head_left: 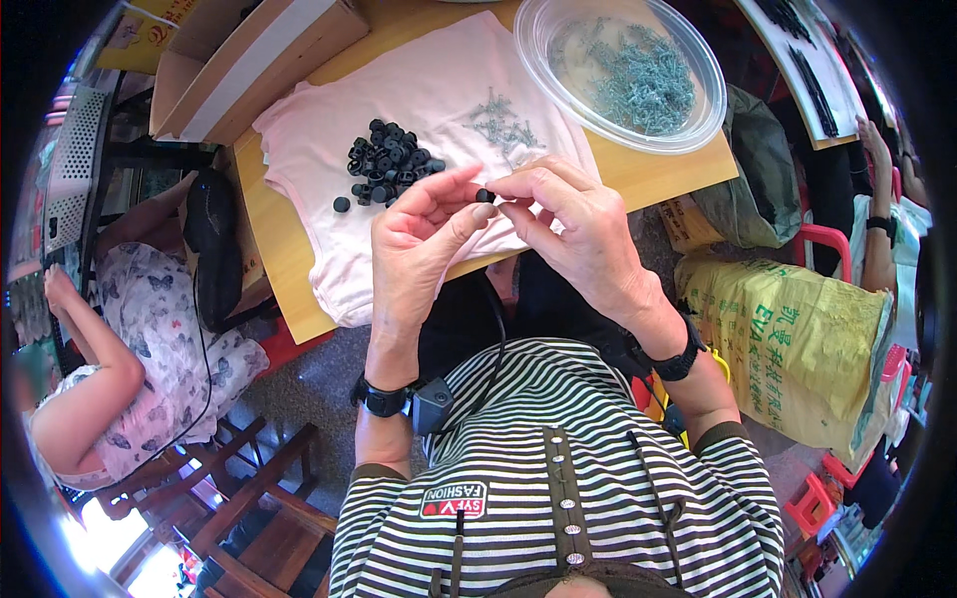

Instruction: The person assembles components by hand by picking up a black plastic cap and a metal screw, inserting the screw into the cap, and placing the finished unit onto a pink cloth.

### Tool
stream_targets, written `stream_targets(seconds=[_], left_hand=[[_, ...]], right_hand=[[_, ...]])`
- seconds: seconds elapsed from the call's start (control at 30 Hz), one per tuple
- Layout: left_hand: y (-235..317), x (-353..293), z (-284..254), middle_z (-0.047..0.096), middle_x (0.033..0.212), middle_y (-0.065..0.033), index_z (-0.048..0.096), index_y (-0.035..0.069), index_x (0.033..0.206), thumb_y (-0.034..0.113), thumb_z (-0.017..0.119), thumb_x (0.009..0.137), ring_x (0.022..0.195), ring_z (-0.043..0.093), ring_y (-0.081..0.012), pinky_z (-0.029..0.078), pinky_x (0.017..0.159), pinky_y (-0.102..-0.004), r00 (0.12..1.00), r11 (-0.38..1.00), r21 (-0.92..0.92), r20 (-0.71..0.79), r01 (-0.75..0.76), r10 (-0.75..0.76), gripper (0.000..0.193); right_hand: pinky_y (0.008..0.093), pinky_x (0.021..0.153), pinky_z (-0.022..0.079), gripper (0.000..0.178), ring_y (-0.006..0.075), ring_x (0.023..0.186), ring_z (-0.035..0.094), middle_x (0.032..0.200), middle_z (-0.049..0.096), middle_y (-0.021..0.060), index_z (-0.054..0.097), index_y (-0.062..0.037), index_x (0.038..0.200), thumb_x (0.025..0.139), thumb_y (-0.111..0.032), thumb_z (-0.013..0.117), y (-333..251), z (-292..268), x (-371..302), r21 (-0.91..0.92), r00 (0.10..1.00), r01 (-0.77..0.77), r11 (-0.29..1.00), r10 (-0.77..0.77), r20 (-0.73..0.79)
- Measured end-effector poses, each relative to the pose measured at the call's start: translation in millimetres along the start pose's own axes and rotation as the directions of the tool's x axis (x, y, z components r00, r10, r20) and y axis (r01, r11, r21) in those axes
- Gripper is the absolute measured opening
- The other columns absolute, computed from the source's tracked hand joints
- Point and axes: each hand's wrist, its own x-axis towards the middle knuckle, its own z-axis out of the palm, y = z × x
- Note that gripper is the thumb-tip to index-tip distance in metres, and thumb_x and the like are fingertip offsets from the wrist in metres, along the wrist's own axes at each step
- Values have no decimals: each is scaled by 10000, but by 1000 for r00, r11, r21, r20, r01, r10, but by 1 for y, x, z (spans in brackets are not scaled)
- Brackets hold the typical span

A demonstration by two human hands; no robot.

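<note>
A small round black plastic cap (pixel 484 196) is held between my two hands, above the near edge of a pale pink cloth (pixel 334 239). My left hand (pixel 427 229) is closed, its thumb and forefinger tips at the cap. From the other side my right hand (pixel 578 219) pinches at the same cap with thumb and forefinger; anything smaller between those fingertips is hidden. Just beyond my left hand lies a heap of similar black caps (pixel 391 157). Loose small silver screws (pixel 501 122) are scattered on the cloth past my right hand.
A clear round plastic tub (pixel 563 100) of screws stands at the table's far right. An open cardboard box (pixel 259 75) is at the far left. The wooden table (pixel 658 164) ends near my lap. A yellow woven sack (pixel 788 349) stands right; people sit at both sides.
</note>
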Motion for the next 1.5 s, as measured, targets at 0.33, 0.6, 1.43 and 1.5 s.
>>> stream_targets(seconds=[0.33,0.6,1.43,1.5], left_hand=[[3,-1,14,688,905,-79,574,90,1281,4,733,780,794,643,-126,526,736,-253,834,430,754,279,-497,475,533],[3,18,18,681,902,-74,663,58,1137,-14,712,775,721,613,-110,500,680,-233,917,586,713,228,-385,326,372],[-8,30,19,553,833,-76,621,42,787,132,730,740,824,517,-262,442,747,-369,893,175,947,179,-271,412,149],[-9,29,18,547,832,-71,618,48,778,139,737,732,828,507,-256,435,759,-369,893,157,955,166,-251,419,157]], right_hand=[[249,597,504,172,112,672,622,759,666,92,658,28,896,831,-129,690,-10,-19,5,206,851,-518,830,476,223],[296,646,517,145,179,701,657,795,672,113,650,1,917,809,-94,658,6,-23,-2,189,897,-442,877,432,96],[404,757,486,109,333,887,580,890,554,146,600,-13,903,797,-38,594,11,-26,-17,-296,970,-155,943,201,135],[378,737,489,174,318,859,598,900,592,125,623,-21,955,782,-10,636,12,-26,-17,-291,971,-169,942,209,114]])
